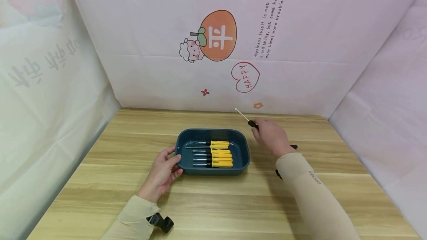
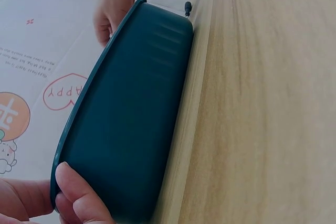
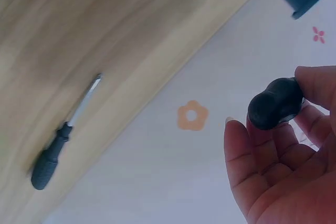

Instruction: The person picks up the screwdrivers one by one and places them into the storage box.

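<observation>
A dark teal tray [image 1: 212,172] stands on the wooden table with several yellow-handled screwdrivers [image 1: 221,160] lying side by side in it, handles to the right. My left hand [image 1: 161,169] grips the tray's left end, thumb over the rim and fingers against the outside wall. To the right of the tray and raised above the table, my right hand [image 1: 271,136] holds a black-handled screwdriver [image 1: 252,124], its metal shaft pointing up and left. In the right wrist view, that screwdriver's black handle end [image 3: 275,103] sits between thumb and fingers.
A second black-handled screwdriver [image 3: 50,161] lies on the table; in the head view the right forearm mostly hides it. Printed white sheeting [image 1: 213,84] hangs behind the table [image 1: 213,206] and along both sides. A black camera [image 1: 163,223] is strapped to the left wrist.
</observation>
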### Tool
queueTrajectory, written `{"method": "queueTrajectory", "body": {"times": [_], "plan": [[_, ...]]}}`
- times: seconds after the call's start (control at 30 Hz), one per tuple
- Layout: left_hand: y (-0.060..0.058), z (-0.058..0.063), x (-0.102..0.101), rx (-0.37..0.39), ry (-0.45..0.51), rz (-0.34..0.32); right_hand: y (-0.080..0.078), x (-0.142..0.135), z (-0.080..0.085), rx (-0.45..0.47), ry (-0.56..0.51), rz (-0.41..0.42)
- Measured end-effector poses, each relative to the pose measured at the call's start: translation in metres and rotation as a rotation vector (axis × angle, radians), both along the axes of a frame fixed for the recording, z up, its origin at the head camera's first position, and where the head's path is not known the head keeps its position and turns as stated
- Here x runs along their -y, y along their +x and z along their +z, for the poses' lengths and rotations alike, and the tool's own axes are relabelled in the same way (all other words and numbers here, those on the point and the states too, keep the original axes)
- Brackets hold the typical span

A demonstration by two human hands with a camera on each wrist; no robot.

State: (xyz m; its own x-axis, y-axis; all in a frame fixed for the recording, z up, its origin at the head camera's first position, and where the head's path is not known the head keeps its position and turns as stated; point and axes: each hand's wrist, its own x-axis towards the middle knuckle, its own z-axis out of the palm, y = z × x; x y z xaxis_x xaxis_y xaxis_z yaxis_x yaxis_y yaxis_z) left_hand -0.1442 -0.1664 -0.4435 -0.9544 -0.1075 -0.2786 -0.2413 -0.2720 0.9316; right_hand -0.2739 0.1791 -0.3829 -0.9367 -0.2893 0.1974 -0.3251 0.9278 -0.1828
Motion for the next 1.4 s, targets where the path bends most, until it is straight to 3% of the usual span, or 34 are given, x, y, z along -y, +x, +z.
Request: {"method": "queueTrajectory", "body": {"times": [0.7,1.4], "plan": [[0.0,0.0,0.0,0.004,0.0,0.003,0.021,0.03,0.013,-0.1,-0.1,0.133],[0.0,0.001,-0.001,0.002,0.001,0.001,0.03,0.043,0.009,-0.001,-0.226,0.204]]}}
